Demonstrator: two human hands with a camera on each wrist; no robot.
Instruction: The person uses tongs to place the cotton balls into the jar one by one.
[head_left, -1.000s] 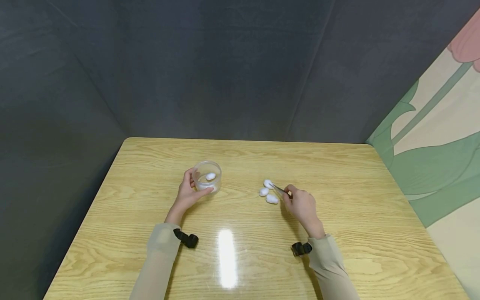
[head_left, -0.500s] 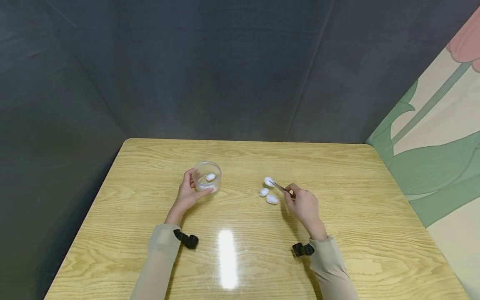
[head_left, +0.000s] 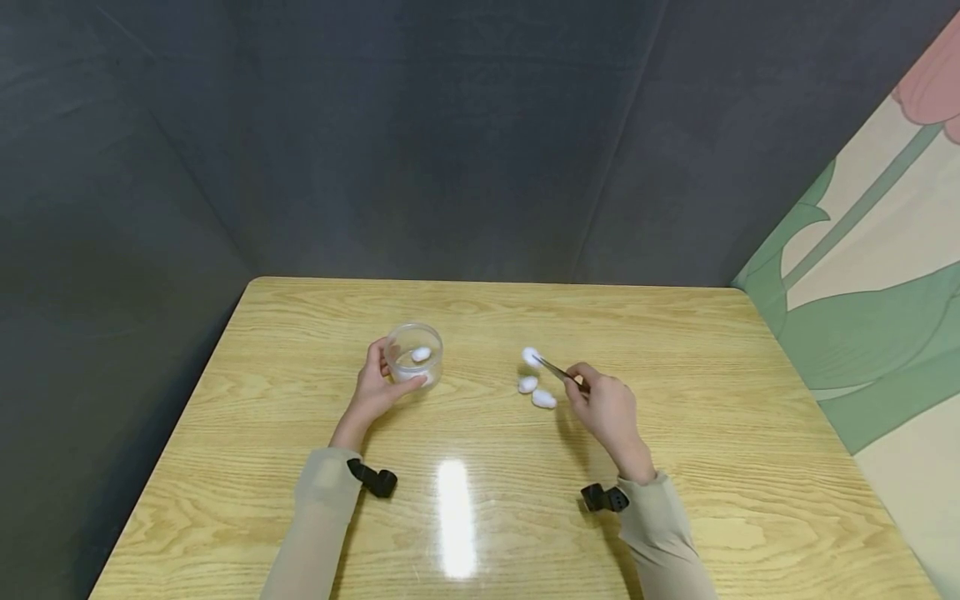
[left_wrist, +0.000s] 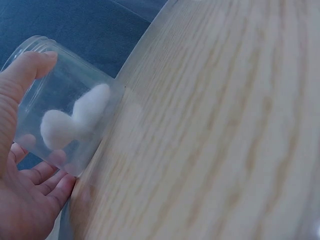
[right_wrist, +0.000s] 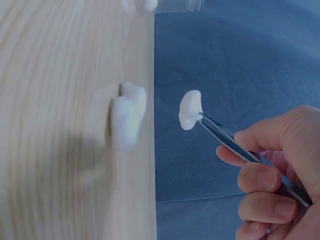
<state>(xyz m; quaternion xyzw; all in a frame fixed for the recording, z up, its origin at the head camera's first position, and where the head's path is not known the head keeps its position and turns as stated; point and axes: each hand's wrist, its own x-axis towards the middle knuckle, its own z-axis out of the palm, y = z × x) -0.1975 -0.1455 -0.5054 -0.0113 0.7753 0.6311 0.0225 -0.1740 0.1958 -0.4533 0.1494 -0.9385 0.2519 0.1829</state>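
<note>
My left hand [head_left: 377, 390] curls round a clear plastic jar [head_left: 415, 333] standing on the table. Two white cotton balls [left_wrist: 90, 107] show through the jar's wall in the left wrist view. My right hand [head_left: 606, 410] pinches a pair of metal tweezers [right_wrist: 227, 142] between thumb and fingers. At the tweezers' tips a cotton ball [right_wrist: 190, 110] is held up off the table. Below it in the head view, two more cotton balls, one rounder [head_left: 527, 384] and one longer [head_left: 544, 398], lie close together on the wood.
The light wood-grain table [head_left: 480, 317] has rounded far corners. A dark cloth [head_left: 450, 142] hangs behind it, and a flower-patterned fabric [head_left: 885, 333] covers the right side. Black cameras are strapped to both wrists, and a light glare [head_left: 455, 517] lies near the front.
The cotton ball in the tweezers has risen off the table and shifted slightly left, away from the other two. The left hand and the jar have stayed in place.
</note>
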